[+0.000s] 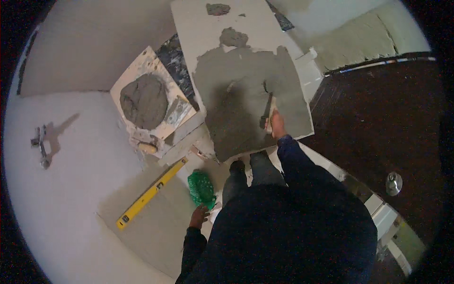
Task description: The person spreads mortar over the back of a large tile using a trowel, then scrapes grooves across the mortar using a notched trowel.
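Note:
My right hand [276, 124] grips the pale handle of a trowel [267, 110], whose dark edge rests on grey mortar [236, 104] spread over a large pale board [191, 19]. A small dark mark shows in the mortar just beyond the trowel. Low at the left, my left hand [199, 216] hangs with fingers apart and nothing visible in it, just below a green dotted bag or container [201, 187]. To the left of the large board, a smaller board [139, 64] carries a mound of mortar [142, 99] and a second, wooden-handled tool [146, 146].
A yellow spirit level [151, 191] lies at the lower left. A metal fitting [41, 146] sticks out at the far left. On the right are a dark brown surface [364, 118] with a round metal object [393, 183], and white strips [380, 213]. My legs stand at the large board's near edge.

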Demonstrator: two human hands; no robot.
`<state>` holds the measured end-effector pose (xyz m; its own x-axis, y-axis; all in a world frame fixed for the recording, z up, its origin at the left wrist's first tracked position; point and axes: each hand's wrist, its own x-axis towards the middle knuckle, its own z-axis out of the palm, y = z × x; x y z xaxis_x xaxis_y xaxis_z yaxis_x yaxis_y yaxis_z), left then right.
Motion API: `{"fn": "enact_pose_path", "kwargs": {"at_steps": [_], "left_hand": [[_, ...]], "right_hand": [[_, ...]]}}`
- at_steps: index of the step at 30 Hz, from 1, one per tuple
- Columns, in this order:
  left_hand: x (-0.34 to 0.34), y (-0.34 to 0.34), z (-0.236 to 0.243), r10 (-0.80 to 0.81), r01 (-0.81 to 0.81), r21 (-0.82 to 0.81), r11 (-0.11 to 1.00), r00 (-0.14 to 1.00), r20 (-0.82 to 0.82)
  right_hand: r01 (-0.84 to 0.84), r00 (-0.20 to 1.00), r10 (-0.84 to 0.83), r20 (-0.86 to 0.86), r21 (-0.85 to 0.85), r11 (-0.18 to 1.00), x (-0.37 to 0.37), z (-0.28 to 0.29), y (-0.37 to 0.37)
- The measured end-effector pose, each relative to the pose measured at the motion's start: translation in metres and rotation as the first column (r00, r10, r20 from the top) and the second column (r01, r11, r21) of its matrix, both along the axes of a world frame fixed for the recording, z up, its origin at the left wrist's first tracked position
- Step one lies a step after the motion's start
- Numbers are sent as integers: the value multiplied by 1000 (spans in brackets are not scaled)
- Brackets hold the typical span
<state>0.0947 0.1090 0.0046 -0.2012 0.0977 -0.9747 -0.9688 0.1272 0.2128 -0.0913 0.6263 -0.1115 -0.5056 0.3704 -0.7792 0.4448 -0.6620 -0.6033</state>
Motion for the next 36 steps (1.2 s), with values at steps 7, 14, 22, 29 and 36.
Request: {"fn": "enact_pose_path", "kwargs": {"at_steps": [7,14,22,29,36], "left_hand": [[5,35,12,54,-50,-31,998,989,136],[-8,80,21,63,-63,-108,992,998,-4],[-9,108,23,94,-94,29,995,995,-10],[9,120,34,222,-220,-57,974,974,47],[25,115,26,230,-214,-127,969,965,129]], "right_hand": [[-781,558,801,217,464,419,-47,-10,14],[-780,5,939,343,589,-211,-32,67,67],[-306,3,634,773,605,-735,-155,71,26],[-319,185,805,564,809,-493,-197,85,-6],[-663,149,969,196,747,-49,-132,47,-40]]}}
